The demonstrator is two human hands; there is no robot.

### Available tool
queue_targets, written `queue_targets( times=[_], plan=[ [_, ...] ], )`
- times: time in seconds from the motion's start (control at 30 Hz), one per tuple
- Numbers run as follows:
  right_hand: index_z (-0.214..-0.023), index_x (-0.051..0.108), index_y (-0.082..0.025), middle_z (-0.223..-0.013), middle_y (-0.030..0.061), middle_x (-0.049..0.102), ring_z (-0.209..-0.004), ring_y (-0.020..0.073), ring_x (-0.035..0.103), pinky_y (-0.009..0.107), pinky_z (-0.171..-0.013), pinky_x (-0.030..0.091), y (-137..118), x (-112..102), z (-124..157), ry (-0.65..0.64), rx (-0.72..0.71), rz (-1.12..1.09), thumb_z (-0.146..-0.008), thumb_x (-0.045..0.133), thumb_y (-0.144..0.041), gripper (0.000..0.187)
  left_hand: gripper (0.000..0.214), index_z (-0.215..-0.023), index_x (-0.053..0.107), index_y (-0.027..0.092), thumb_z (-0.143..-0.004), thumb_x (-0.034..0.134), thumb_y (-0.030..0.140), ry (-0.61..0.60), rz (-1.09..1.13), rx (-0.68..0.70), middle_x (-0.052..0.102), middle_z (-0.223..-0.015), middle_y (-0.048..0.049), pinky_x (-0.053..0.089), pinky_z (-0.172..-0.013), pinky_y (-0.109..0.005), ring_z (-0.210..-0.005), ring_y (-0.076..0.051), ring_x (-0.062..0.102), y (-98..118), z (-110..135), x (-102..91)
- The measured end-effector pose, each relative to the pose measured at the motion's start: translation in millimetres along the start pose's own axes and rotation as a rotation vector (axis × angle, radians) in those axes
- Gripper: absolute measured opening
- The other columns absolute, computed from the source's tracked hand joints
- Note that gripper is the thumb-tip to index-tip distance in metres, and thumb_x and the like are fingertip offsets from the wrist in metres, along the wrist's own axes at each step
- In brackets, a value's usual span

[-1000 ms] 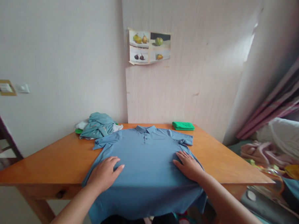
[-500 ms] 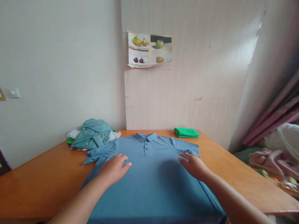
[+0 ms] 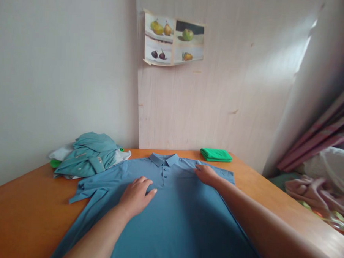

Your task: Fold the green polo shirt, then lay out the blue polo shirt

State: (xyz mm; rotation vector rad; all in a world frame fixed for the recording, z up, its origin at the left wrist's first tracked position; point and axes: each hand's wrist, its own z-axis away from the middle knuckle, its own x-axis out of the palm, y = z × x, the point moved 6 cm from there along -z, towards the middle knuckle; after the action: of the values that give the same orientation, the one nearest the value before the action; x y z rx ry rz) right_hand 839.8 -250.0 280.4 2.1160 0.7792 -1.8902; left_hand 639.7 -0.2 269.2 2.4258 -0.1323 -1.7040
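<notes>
A blue short-sleeved polo shirt (image 3: 168, 220) lies spread front side up, its collar toward the wall and its lower part running out at the bottom of the view. Over the left chest, my left hand (image 3: 137, 194) is open, thumb apart from the other fingers. My right hand (image 3: 206, 174) reaches farther, to the right chest near the shoulder; its fingers are stretched out and hold nothing. Whether either palm presses on the cloth or hovers just above it, I cannot tell.
The shirt rests on an orange-brown table (image 3: 23, 210). A crumpled pile of grey-green clothes (image 3: 88, 155) sits at the back left. Near the wall at the back right is a folded green cloth (image 3: 216, 155). Bedding (image 3: 320, 192) lies beyond the table's right side.
My right hand has moved forward and slightly left, toward the shirt's shoulder. My left hand stays over the left chest, still open. The camera view has come closer and shifted.
</notes>
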Motion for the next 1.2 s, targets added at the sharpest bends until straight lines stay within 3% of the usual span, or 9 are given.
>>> queue_targets(
  times=[0.13,0.27,0.47,0.53,0.63,0.73,0.9,1.07,1.2],
  plan=[
    [-0.141,0.052,-0.014,-0.150,0.0177,0.048,-0.142,0.0261,0.040,0.037,-0.115,0.030,-5.1,10.7,-33.4,0.013,0.032,0.046,-0.102,0.034,-0.034,0.047,0.035,-0.119,0.065,0.022,-0.096,0.049,0.043,-0.007,-0.012,-0.001,0.065,-0.120,-0.0093,0.042,-0.099,-0.037,-0.114,-0.026,0.058,3.5,1.7,-1.9],
    [-0.153,0.036,-0.018,-0.164,0.0137,0.026,-0.152,0.0271,0.016,0.049,-0.120,0.018,2.5,25.3,-50.2,-0.015,0.101,0.079,-0.102,0.031,-0.042,0.056,0.035,-0.120,0.064,0.023,-0.096,0.049,0.043,-0.014,-0.009,-0.005,0.064,-0.121,-0.0090,0.042,-0.099,-0.039,-0.114,-0.027,0.058,4.4,2.4,-1.3],
    [-0.151,0.040,-0.021,-0.161,0.0167,0.030,-0.150,0.0374,0.018,0.075,-0.109,0.012,25.6,37.9,-56.1,-0.100,0.235,0.119,-0.099,0.022,-0.062,0.069,0.036,-0.122,0.063,0.025,-0.096,0.048,0.044,-0.012,-0.004,-0.017,0.063,-0.124,-0.0089,0.041,-0.099,-0.039,-0.116,-0.027,0.057,2.5,3.1,1.0],
    [-0.151,0.040,-0.018,-0.161,0.0187,0.028,-0.151,0.0371,0.014,0.074,-0.110,0.010,22.0,37.3,-60.6,-0.090,0.239,0.134,-0.099,0.021,-0.060,0.070,0.036,-0.122,0.063,0.025,-0.096,0.049,0.045,-0.012,-0.001,-0.018,0.063,-0.123,-0.0092,0.041,-0.100,-0.040,-0.117,-0.027,0.057,2.9,3.2,1.5],
    [-0.153,0.036,-0.017,-0.164,0.0166,0.024,-0.152,0.0309,0.011,0.063,-0.116,0.011,6.0,38.1,-67.9,-0.071,0.168,0.142,-0.101,0.021,-0.056,0.067,0.035,-0.120,0.064,0.024,-0.096,0.049,0.044,-0.016,0.000,-0.022,0.063,-0.122,-0.0093,0.041,-0.101,-0.041,-0.116,-0.028,0.056,3.8,3.2,1.3],
    [-0.151,0.040,-0.020,-0.162,0.0132,0.031,-0.150,0.0279,0.020,0.056,-0.118,0.016,-8.8,42.9,-71.9,-0.099,0.077,0.135,-0.100,0.025,-0.055,0.063,0.035,-0.121,0.063,0.025,-0.096,0.048,0.044,-0.023,0.009,-0.020,0.063,-0.122,-0.0092,0.041,-0.101,-0.040,-0.117,-0.027,0.056,4.9,3.2,0.3],
    [-0.140,0.052,-0.015,-0.150,0.0200,0.047,-0.144,0.0353,0.032,0.065,-0.112,0.019,-20.6,43.5,-79.9,-0.104,0.056,0.136,-0.102,0.024,-0.048,0.058,0.037,-0.122,0.063,0.025,-0.096,0.048,0.045,-0.039,0.016,-0.024,0.063,-0.123,-0.0095,0.041,-0.101,-0.040,-0.117,-0.028,0.056,4.8,3.6,0.5],
    [-0.137,0.055,-0.021,-0.149,0.0118,0.050,-0.139,0.0266,0.040,0.045,-0.112,0.029,-45.0,48.5,-86.9,-0.125,-0.084,0.111,-0.103,0.029,-0.042,0.048,0.037,-0.124,0.063,0.025,-0.096,0.048,0.045,-0.048,0.025,-0.045,0.062,-0.126,-0.0095,0.041,-0.102,-0.041,-0.119,-0.029,0.054,5.0,4.5,0.3],
    [-0.129,0.062,-0.020,-0.139,0.0138,0.058,-0.132,0.0306,0.047,0.046,-0.108,0.034,-53.2,49.2,-90.9,-0.113,-0.087,0.117,-0.101,0.033,-0.038,0.044,0.037,-0.123,0.062,0.025,-0.096,0.048,0.044,-0.053,0.022,-0.049,0.062,-0.125,-0.0095,0.041,-0.102,-0.041,-0.119,-0.028,0.055,7.5,5.1,-2.0]
  ],
)
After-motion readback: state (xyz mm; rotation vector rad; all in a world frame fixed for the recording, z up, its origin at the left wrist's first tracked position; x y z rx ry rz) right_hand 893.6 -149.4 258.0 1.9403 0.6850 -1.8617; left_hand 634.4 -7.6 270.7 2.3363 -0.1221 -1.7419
